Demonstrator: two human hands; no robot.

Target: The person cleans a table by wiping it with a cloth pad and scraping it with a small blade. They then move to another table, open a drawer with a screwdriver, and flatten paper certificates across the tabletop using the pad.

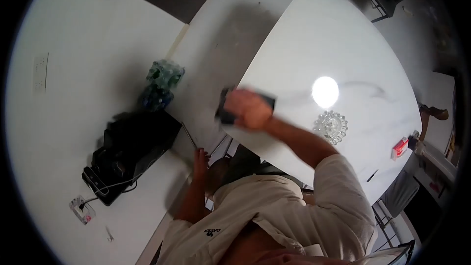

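Note:
My right hand (249,110) is smeared by motion and lies over a dark, flat, rectangular object (266,100) at the left corner of the white table (314,34). Its fingers seem bent round that object, whose kind the blur hides. Lower down, beside the table, my left hand (200,161) is closed at the lower end of a slim metal rod (189,135). What the rod belongs to cannot be made out.
A clear glass dish (331,127), a red-and-white box (400,148) and a dark pen (372,175) are on the table. On the left white surface stand bundled plastic bottles (164,74), black equipment (132,142) and a power strip (82,209). Dark chairs (400,194) flank the table.

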